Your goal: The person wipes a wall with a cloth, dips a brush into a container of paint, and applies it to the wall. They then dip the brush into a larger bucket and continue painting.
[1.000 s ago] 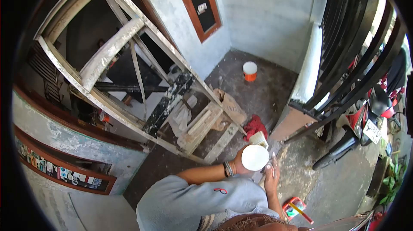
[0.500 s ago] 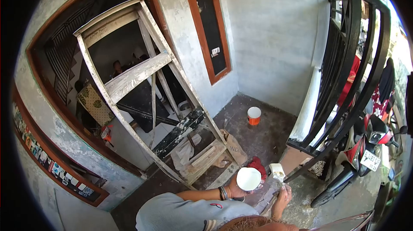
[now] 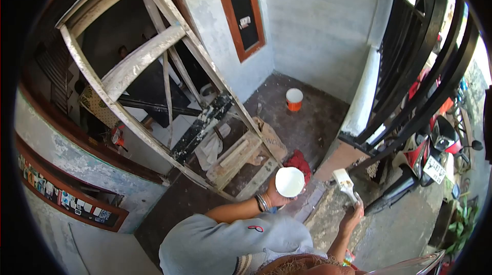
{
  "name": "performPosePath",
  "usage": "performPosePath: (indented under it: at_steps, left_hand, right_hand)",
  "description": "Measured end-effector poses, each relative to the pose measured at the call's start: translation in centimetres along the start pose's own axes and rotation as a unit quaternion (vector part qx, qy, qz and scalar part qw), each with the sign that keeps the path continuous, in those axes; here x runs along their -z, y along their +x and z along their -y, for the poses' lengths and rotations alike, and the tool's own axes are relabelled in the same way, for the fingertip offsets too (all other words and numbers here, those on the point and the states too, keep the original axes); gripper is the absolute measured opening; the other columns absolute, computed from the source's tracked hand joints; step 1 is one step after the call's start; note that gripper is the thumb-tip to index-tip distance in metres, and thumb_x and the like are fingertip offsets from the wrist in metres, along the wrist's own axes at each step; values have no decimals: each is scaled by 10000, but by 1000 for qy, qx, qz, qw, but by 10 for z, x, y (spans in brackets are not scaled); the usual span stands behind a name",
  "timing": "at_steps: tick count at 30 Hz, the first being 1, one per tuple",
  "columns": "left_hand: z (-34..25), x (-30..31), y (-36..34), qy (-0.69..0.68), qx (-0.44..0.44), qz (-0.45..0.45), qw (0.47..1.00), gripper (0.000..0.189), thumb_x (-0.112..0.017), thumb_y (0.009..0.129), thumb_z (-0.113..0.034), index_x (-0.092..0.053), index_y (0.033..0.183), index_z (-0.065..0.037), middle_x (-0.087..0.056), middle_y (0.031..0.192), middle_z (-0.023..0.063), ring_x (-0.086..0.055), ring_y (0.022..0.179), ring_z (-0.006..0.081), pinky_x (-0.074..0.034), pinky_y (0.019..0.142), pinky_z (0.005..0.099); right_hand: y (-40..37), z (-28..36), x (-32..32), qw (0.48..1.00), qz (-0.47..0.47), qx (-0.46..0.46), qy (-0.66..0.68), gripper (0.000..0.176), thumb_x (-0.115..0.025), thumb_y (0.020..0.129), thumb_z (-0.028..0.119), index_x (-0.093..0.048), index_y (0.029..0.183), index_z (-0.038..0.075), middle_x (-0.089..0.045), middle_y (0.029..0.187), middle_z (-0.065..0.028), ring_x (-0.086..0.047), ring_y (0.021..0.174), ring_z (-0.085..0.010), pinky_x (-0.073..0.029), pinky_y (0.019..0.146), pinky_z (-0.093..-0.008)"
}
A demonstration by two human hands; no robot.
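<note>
My left hand (image 3: 274, 196), a bracelet at its wrist, is closed around a small white tub (image 3: 290, 182) whose inside looks white. Closed on the handle of a paintbrush (image 3: 347, 186) is my right hand (image 3: 351, 215), out to the right of the tub. The wide brush head points up and away from me, and its bristles look coated in white with a brownish patch. Brush and tub are apart. Just beyond the tub a crumpled red cloth (image 3: 299, 164) lies on the floor.
A paint-spattered wooden stepladder (image 3: 144, 62) stands to the left. An orange-and-white bucket (image 3: 294, 100) sits on the floor near the whitish wall (image 3: 315, 29). Black railings (image 3: 425, 65) rise on the right, with a parked motorcycle (image 3: 410, 167) beyond. A sack (image 3: 271, 142) lies by the ladder's foot.
My right hand has moved right, carrying the paintbrush away from the tub. My left hand with the tub has shifted slightly up and left in view. The camera has tilted downward.
</note>
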State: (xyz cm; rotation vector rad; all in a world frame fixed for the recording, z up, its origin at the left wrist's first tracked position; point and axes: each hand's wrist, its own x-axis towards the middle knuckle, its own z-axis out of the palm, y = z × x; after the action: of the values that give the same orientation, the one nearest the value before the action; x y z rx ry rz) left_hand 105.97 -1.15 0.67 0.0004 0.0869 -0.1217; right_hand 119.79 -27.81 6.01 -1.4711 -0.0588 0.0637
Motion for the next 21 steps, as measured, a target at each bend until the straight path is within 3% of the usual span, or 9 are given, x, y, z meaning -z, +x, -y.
performPosePath:
  at_steps: [2, 6, 8, 10, 12, 14, 19, 20, 21]
  left_hand:
    - [2, 5, 2, 8, -15, 3, 1000, 736, -470, 852, -630, -452, 1405, -144, -498, 1387, 126, -509, 1222, 343, -492, 839, 425]
    - [8, 2, 3, 18, -21, -45, 999, 711, -481, 862, -606, -457, 1394, -136, -533, 1339, 160, -552, 1168, 359, -501, 827, 430]
    - [8, 9, 7, -3, -15, -39, 999, 723, -487, 855, -615, -457, 1391, -131, -545, 1317, 178, -570, 1145, 370, -517, 828, 439]
    - [12, 13, 5, -6, -16, -52, 998, 729, -490, 852, -622, -459, 1388, -128, -546, 1311, 184, -572, 1142, 375, -526, 825, 443]
    - [15, 16, 5, -12, -8, -49, 999, 728, -484, 850, -636, -475, 1374, -132, -549, 1307, 185, -568, 1147, 381, -531, 811, 443]
    - [12, 18, 9, -10, -3, -40, 999, 727, -479, 847, -651, -491, 1359, -135, -552, 1303, 187, -563, 1153, 387, -536, 796, 442]
    - [0, 38, 19, -14, 10, -37, 999, 733, -467, 845, -663, -496, 1356, -138, -548, 1315, 188, -558, 1158, 394, -524, 795, 449]
    - [-4, 46, 23, -14, 18, -39, 999, 735, -464, 845, -665, -496, 1356, -138, -547, 1318, 187, -557, 1158, 396, -522, 795, 452]
    - [-9, 54, 25, -14, 26, -83, 996, 731, -460, 847, -661, -495, 1357, -138, -544, 1330, 178, -541, 1183, 401, -510, 801, 463]
  right_hand:
    - [-2, -7, 7, 998, 11, -43, 34, 381, -477, 958, 319, -613, 1063, -21, -549, 815, -18, -487, 659, -92, -426, 597, -243]
    - [-9, -32, 27, 979, -4, -90, 183, 421, -506, 954, 370, -616, 1122, -1, -582, 800, -30, -507, 629, -112, -399, 596, -251]
    - [-19, -47, 37, 918, -27, -142, 370, 408, -554, 942, 369, -613, 1153, 25, -604, 804, -25, -516, 622, -120, -436, 610, -264]
    - [-25, -54, 33, 877, -5, -200, 438, 373, -600, 925, 365, -613, 1136, 58, -614, 816, -21, -530, 632, -125, -473, 619, -281]
    - [-28, -59, 24, 867, 20, -273, 417, 314, -602, 924, 343, -614, 1098, 81, -623, 840, -39, -547, 642, -131, -529, 622, -308]
    - [-32, -76, 18, 888, 36, -274, 366, 320, -593, 925, 352, -613, 1095, 82, -614, 841, -37, -552, 654, -144, -528, 621, -309]
    - [-37, -63, 4, 858, 55, -227, 458, 330, -583, 925, 346, -618, 1152, 110, -628, 913, -42, -548, 719, -156, -537, 674, -313]
    - [-35, -68, 9, 858, 55, -250, 446, 350, -603, 898, 338, -611, 1141, 86, -622, 904, -41, -544, 713, -156, -510, 628, -311]
    - [-30, -64, 6, 870, 55, -251, 421, 382, -609, 895, 345, -603, 1161, 71, -624, 906, -48, -549, 712, -156, -509, 620, -313]
